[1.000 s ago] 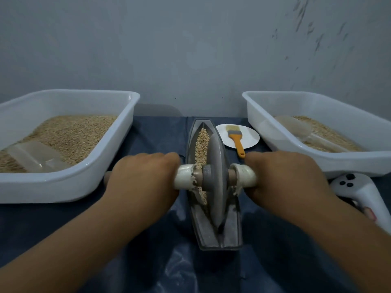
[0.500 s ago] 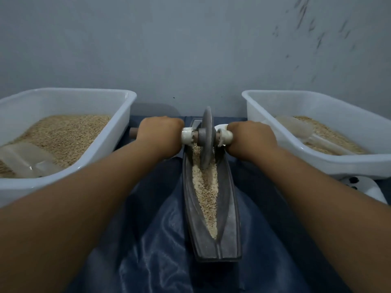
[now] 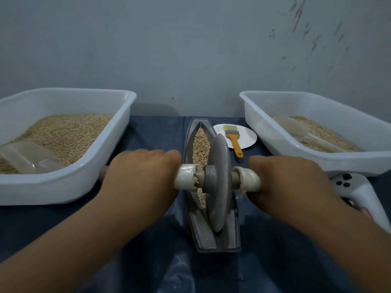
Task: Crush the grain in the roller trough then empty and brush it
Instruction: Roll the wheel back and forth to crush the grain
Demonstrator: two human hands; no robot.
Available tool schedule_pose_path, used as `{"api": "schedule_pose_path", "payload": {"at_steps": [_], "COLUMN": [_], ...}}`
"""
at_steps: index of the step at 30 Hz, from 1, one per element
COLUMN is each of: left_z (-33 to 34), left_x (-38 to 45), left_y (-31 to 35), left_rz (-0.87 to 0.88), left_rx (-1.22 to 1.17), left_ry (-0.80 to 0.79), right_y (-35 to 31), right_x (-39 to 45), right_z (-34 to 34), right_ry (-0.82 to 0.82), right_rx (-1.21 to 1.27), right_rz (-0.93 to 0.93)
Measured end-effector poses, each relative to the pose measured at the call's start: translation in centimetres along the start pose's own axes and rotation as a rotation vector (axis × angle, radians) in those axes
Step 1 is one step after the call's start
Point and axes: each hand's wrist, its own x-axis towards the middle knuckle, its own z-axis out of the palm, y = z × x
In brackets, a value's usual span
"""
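We have pulled the roller wheel back toward us: half a second ago it stood at the far tip of the trough, and now it sits in the near half, much as it did a second ago. Our left hand curls round the left end of the axle handle, fingers wrapped over the top, with the wooden tip poking out past the outer side of the hand. Our right hand grips the right end the same way, knuckles up and fingers closed tight around the bar. The grey disc stands on edge in the groove, tilted slightly.

With the wheel drawn back, the grain shows again in the far half of the trough, a narrow heap running from the far tip down to the axle, where before it lay exposed in the near half. The near end of the groove beside the disc looks mostly bare and dusty.

The brush, hidden behind our hands a moment ago, is in sight again on the small white plate just right of the trough. The left tub and the right tub, each with grain and a clear scoop, flank us as before. A white controller lies by our right wrist on the dark blue cloth.
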Motion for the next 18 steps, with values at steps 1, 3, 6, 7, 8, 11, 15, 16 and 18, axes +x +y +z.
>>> {"api": "schedule_pose_path", "payload": {"at_steps": [1, 3, 6, 7, 8, 11, 15, 16, 18], "left_z": [0.3, 1.7, 4.7, 5.6, 6.4, 8.1, 9.1, 9.0, 8.5], "left_x": [0.1, 0.9, 3.4, 4.4, 5.6, 8.7, 9.6, 9.1, 7.9], "left_y": [-0.1, -0.5, -1.5, -1.9, -2.3, -3.3, -4.0, -4.0, -3.7], "left_rz": [-0.009, -0.035, -0.136, -0.162, -0.181, -0.225, -0.241, -0.240, -0.234], "left_rx": [-0.008, 0.029, 0.041, 0.027, 0.013, 0.006, 0.002, -0.012, -0.046], "left_ry": [-0.016, -0.050, -0.128, -0.148, -0.170, -0.206, -0.189, -0.191, -0.191], "right_y": [0.0, -0.2, -0.3, -0.2, 0.0, 0.7, 1.1, 0.9, 0.4], "right_x": [0.3, 1.8, 6.4, 8.2, 9.9, 13.8, 15.0, 14.6, 13.4], "right_z": [0.0, 0.9, 3.3, 3.9, 4.4, 5.3, 5.9, 5.8, 5.3], "right_ry": [-0.007, -0.016, 0.056, 0.061, 0.060, 0.102, 0.194, 0.202, 0.191], "right_rx": [-0.006, 0.016, 0.035, 0.025, 0.019, -0.006, -0.017, -0.026, -0.039], "right_rz": [-0.003, 0.003, 0.032, 0.045, 0.053, 0.027, -0.004, -0.010, -0.020]}}
